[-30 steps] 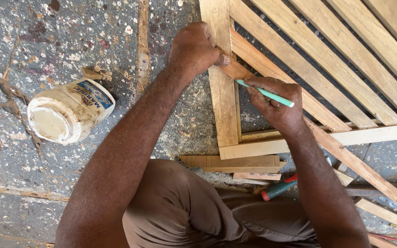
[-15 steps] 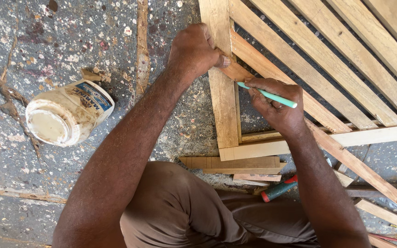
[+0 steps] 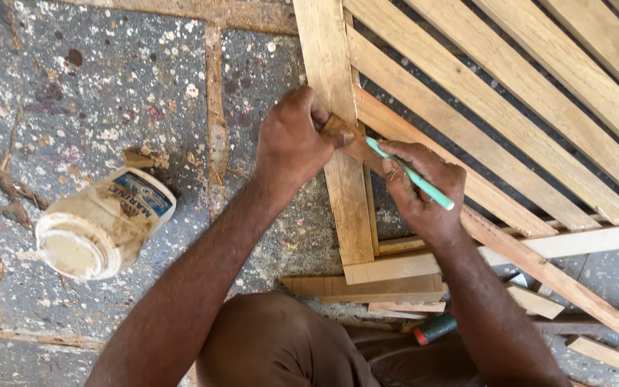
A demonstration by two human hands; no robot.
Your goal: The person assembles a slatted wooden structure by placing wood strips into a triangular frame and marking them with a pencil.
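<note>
My left hand [image 3: 295,140] presses a small wooden piece [image 3: 342,132] against the upright rail of a slatted wooden frame [image 3: 331,57]. My right hand [image 3: 420,190] grips a light green pencil [image 3: 413,174], whose tip touches the wood right beside the left thumb. Both hands meet where a diagonal slat [image 3: 467,129] joins the rail. My knee [image 3: 266,344] in brown cloth fills the bottom middle.
A dirty white plastic jar [image 3: 98,226] lies on its side on the speckled stone floor [image 3: 94,86] at the left. Short wood offcuts [image 3: 367,287] lie below the frame's corner. A tool with a red and green handle [image 3: 435,328] lies beside my leg.
Both hands stay at the same joint on the frame; the pencil has shifted only slightly. The jar has not moved.
</note>
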